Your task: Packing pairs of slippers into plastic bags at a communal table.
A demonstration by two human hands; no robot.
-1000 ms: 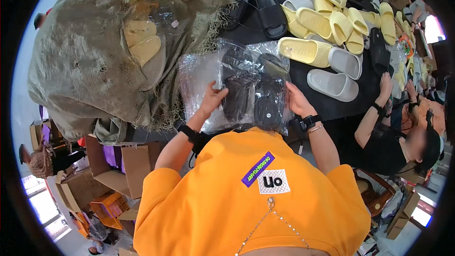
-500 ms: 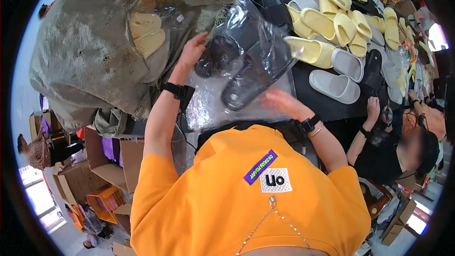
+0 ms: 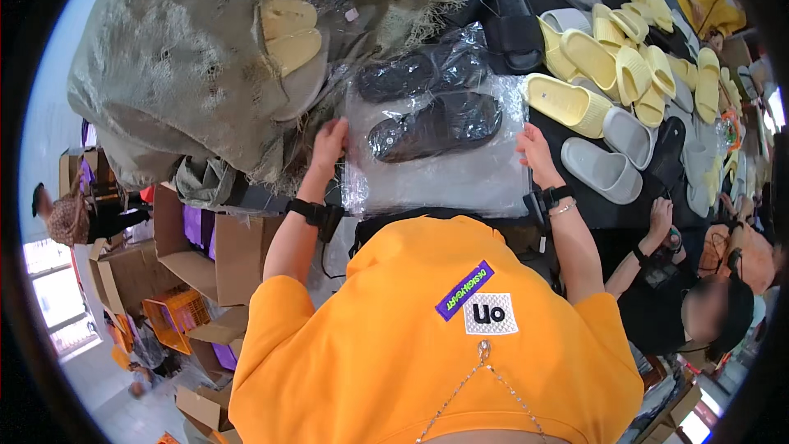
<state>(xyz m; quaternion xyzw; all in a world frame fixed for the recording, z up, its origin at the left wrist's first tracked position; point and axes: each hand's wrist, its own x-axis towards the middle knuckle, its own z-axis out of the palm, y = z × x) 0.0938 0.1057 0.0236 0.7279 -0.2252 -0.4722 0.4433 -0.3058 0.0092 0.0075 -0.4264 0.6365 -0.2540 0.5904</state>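
Note:
A clear plastic bag lies flat on the table in front of me, with a pair of black slippers inside it. My left hand is closed at the bag's left edge, beside the sack. At the opposite edge, my right hand pinches the plastic between thumb and fingers. Both slippers lie roughly sideways, one behind the other, with shiny creases of film over them.
To the left, a large grey-green woven sack bulges, with yellow slippers showing in its opening. Yellow slides and grey slides pile up at the right. A co-worker in black sits there. Cardboard boxes stand lower left.
The bagged slippers have turned from slanted to nearly sideways, and the bag now lies flatter. My right hand has moved from the near side to the bag's right edge; my left has come nearer me.

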